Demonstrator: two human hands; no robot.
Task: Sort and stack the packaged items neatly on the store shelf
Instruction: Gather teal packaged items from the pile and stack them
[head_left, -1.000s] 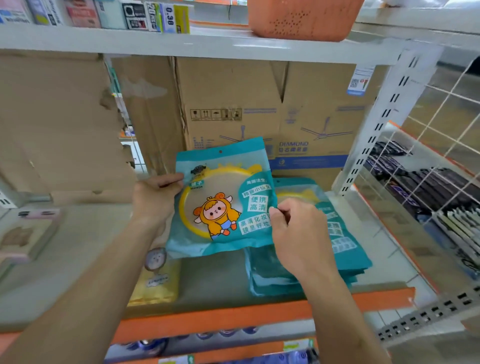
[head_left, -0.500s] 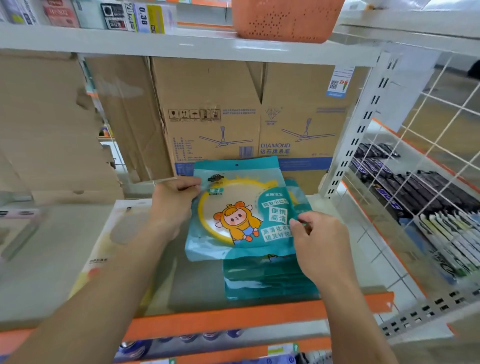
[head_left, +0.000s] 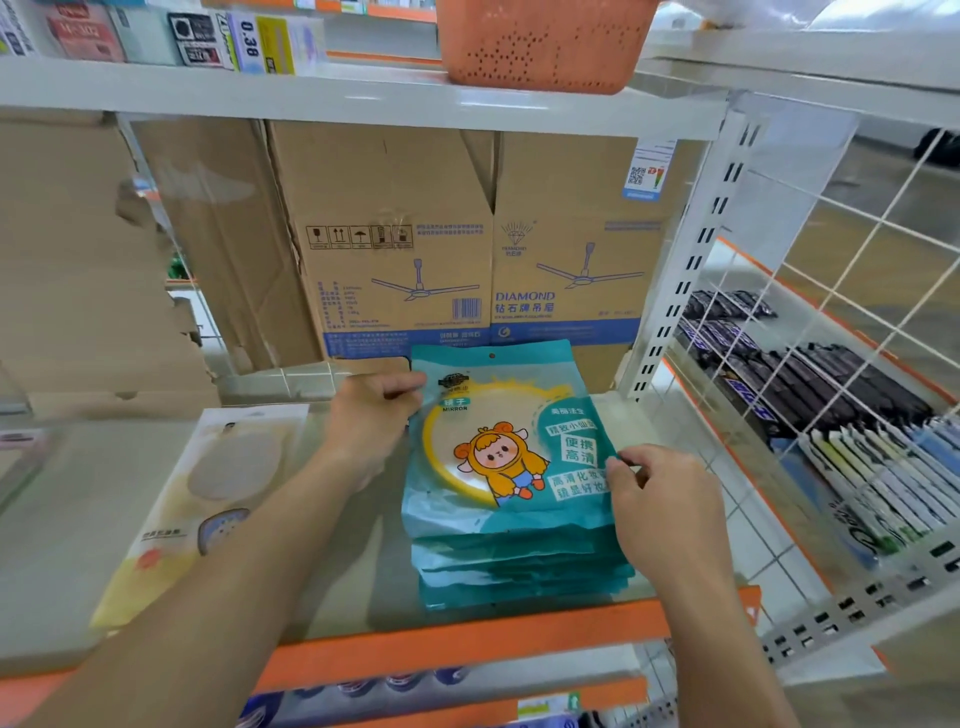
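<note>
The left hand (head_left: 370, 422) pinches the upper left corner of a teal plastic mirror packet (head_left: 498, 447) printed with a cartoon figure; the right hand (head_left: 661, 514) pinches its right edge. Between both grips the packet lies flat atop a stack of matching teal packets (head_left: 519, 577) on the orange-edged grey shelf (head_left: 467, 647), with a pale yellow packet (head_left: 208, 499) left of the left grip.

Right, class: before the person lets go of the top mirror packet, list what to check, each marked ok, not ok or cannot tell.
1. Left hand pinches the top mirror packet at its upper left corner: ok.
2. Right hand pinches its right edge: ok.
3. Packet lies over the teal stack: ok.
4. Edges flush with the stack: cannot tell.
5. Yellow packet lies apart from the stack: ok.
</note>
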